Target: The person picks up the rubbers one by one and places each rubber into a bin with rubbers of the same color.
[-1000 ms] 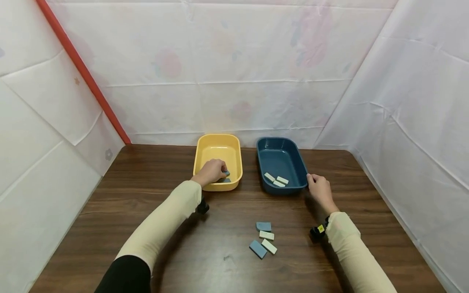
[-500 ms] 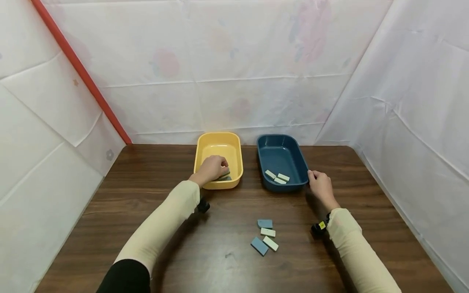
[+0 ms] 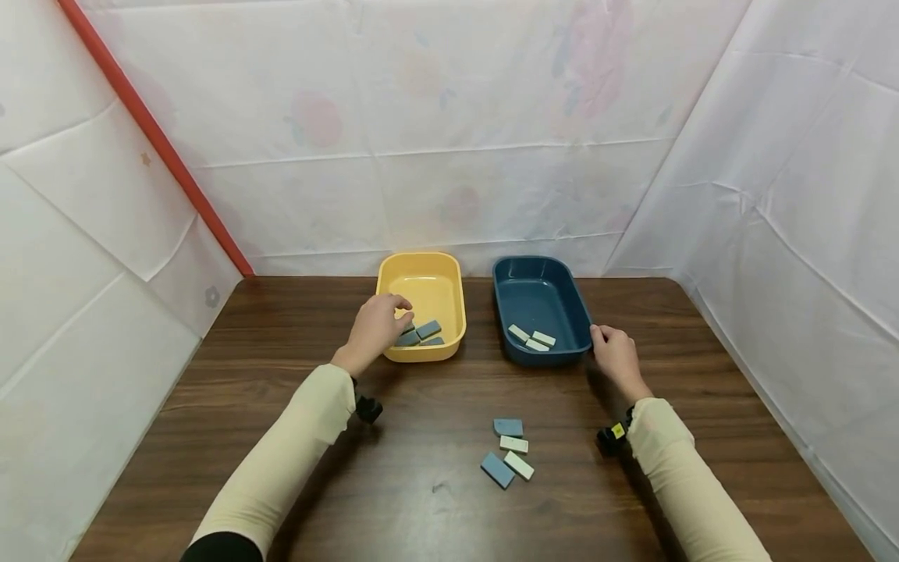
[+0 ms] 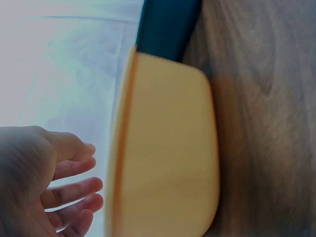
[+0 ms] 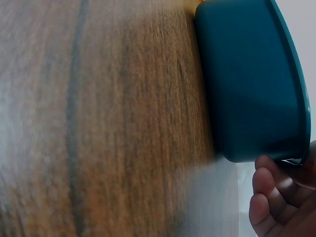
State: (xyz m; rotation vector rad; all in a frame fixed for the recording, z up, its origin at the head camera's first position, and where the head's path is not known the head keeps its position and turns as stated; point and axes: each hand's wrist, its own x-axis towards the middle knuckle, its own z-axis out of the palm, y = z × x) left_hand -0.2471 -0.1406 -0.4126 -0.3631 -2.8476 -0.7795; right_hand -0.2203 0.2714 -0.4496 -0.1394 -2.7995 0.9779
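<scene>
My left hand (image 3: 375, 329) hovers over the left rim of the yellow tray (image 3: 424, 355), fingers loosely bent and holding nothing. The left wrist view shows its fingertips apart from the yellow wall (image 4: 168, 143). Several flat blue-grey blocks (image 3: 428, 329) lie in the tray's near end, partly hidden by the hand. At the near right corner of the dark blue tray (image 3: 544, 359), my right hand (image 3: 618, 361) pinches the rim; its fingers (image 5: 264, 180) curl at the corner in the right wrist view. Three small white blocks (image 3: 541, 339) lie inside that tray.
Nearer on the wooden table (image 3: 421, 437) are two blue-grey blocks (image 3: 498, 471) and two white blocks (image 3: 518, 466), grouped close together. White cloth walls (image 3: 435, 156) stand behind and at both sides, with a red strip (image 3: 154, 136) at the left.
My left hand has let go of a blue-grey block in the yellow tray and drawn back to the left, uncovering the blocks there. The right hand stays at the blue tray's corner.
</scene>
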